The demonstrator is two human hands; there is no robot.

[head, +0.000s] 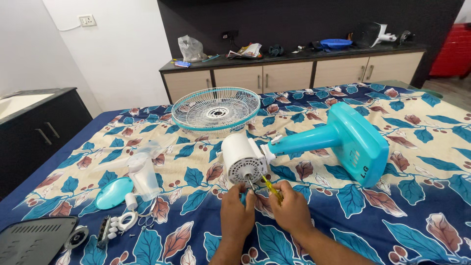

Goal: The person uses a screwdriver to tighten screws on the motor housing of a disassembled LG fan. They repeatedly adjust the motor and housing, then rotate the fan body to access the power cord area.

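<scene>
A table fan lies on its side on the patterned bedsheet [422, 162]. Its white motor housing [242, 159] faces me, and its teal stand and base [355, 142] point to the right. My left hand [236, 212] rests just below the motor, fingertips at the metal shaft [249, 182]. My right hand [290, 208] grips a yellow-handled screwdriver [271, 188], whose tip points up at the motor's underside. Both hands sit close together, nearly touching.
A white wire fan guard [216, 109] with a teal rim lies behind the motor. To the left lie the clear fan blade [140, 169], a teal cap [114, 193], small white parts [120, 223] and a dark grey panel [34, 240]. A cluttered cabinet counter [294, 55] stands beyond.
</scene>
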